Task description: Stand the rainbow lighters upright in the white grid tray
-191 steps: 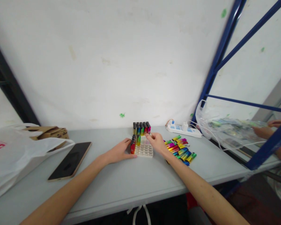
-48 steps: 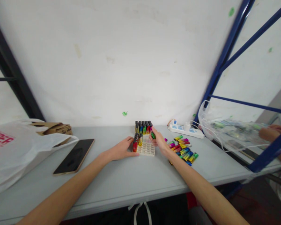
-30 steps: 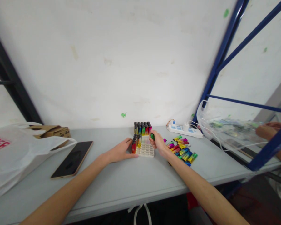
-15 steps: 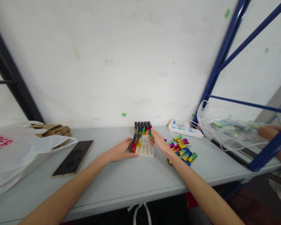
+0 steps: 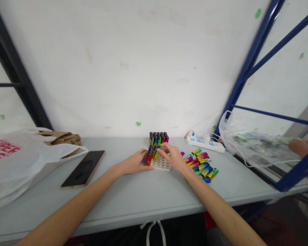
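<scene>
A white tray [image 5: 164,166] with rows of round holes lies on the table, several lighters [image 5: 149,159] upright along its left side, a red one in front. My left hand [image 5: 133,162] grips the tray's left side, thumb at the near corner and fingers farther back. Over the tray, my right hand [image 5: 172,155] pinches a yellow-green lighter [image 5: 156,155] that leans beside the standing ones; its lower end is hard to make out. Behind the tray stands a block of upright lighters [image 5: 159,139] with black tops. To the right lies a loose pile of colourful lighters [image 5: 202,164].
A dark phone [image 5: 84,169] and a white plastic bag [image 5: 28,160] lie left, with brown cardboard [image 5: 64,137] behind. A white power strip [image 5: 206,143] sits at the back right. Beyond the blue frame [image 5: 246,75], another person's hand [image 5: 301,147] is near a clear bag [image 5: 256,138].
My right hand has brought the lighter left and down from above the tray's back right to beside the standing lighters. My left hand stays at the tray. The view has shifted slightly.
</scene>
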The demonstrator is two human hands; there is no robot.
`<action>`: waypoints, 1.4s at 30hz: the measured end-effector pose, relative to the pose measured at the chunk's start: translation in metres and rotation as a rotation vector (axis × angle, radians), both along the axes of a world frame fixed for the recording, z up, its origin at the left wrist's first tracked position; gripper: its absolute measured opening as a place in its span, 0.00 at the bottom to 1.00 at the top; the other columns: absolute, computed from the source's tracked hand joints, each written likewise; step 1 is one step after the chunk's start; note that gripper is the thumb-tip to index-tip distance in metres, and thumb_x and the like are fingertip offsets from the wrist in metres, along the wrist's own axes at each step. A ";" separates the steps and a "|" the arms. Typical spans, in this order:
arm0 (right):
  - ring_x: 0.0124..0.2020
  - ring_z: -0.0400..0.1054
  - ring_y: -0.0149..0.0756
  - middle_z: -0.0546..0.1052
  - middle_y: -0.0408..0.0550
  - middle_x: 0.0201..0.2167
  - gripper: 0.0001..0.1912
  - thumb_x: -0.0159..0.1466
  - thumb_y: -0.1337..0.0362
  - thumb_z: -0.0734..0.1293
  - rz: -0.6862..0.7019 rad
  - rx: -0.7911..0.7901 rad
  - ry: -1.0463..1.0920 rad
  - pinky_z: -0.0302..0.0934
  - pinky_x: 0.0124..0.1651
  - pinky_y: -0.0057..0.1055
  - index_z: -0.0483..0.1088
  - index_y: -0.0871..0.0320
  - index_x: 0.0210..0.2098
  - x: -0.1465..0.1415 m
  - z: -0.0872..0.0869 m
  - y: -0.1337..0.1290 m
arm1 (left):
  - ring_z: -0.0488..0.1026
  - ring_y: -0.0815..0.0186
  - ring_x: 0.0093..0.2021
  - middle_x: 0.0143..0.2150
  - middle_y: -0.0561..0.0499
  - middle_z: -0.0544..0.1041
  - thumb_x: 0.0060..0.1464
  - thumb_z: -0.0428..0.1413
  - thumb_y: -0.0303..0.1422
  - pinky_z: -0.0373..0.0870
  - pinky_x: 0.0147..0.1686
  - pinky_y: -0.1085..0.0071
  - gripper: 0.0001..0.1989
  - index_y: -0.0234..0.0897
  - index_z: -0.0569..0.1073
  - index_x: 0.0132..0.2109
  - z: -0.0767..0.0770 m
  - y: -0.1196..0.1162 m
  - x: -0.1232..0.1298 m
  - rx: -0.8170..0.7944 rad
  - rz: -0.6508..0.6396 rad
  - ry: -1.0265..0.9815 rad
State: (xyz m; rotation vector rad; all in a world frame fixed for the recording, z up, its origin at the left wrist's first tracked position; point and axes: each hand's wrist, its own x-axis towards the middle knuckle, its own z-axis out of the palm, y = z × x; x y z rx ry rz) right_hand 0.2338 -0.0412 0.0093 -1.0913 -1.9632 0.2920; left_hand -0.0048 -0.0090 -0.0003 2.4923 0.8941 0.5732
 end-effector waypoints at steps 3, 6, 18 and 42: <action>0.27 0.72 0.35 0.78 0.43 0.26 0.12 0.72 0.55 0.65 0.031 -0.027 -0.108 0.60 0.33 0.28 0.71 0.58 0.46 -0.003 -0.001 -0.001 | 0.71 0.48 0.57 0.57 0.41 0.72 0.53 0.64 0.50 0.66 0.62 0.56 0.33 0.35 0.71 0.59 -0.001 0.001 0.000 0.003 0.001 0.002; 0.30 0.72 0.36 0.79 0.46 0.30 0.11 0.72 0.57 0.66 0.015 0.004 -0.251 0.58 0.34 0.28 0.72 0.58 0.46 -0.006 0.001 -0.004 | 0.72 0.48 0.56 0.56 0.41 0.72 0.53 0.64 0.50 0.67 0.61 0.55 0.32 0.37 0.71 0.59 -0.001 0.000 -0.001 0.006 0.003 -0.004; 0.41 0.75 0.43 0.81 0.55 0.37 0.22 0.75 0.49 0.56 -0.495 -0.103 -0.459 0.59 0.42 0.32 0.74 0.58 0.45 0.043 0.020 0.004 | 0.71 0.49 0.57 0.57 0.41 0.72 0.54 0.63 0.52 0.67 0.61 0.58 0.29 0.36 0.73 0.54 0.006 -0.003 0.000 0.015 0.014 0.042; 0.17 0.50 0.26 0.59 0.31 0.23 0.26 0.66 0.42 0.64 0.265 -0.426 0.532 0.50 0.20 0.23 0.56 0.50 0.53 0.013 0.007 0.009 | 0.71 0.50 0.56 0.57 0.41 0.72 0.54 0.63 0.50 0.67 0.62 0.56 0.29 0.37 0.73 0.56 0.004 -0.003 0.000 -0.003 0.001 0.011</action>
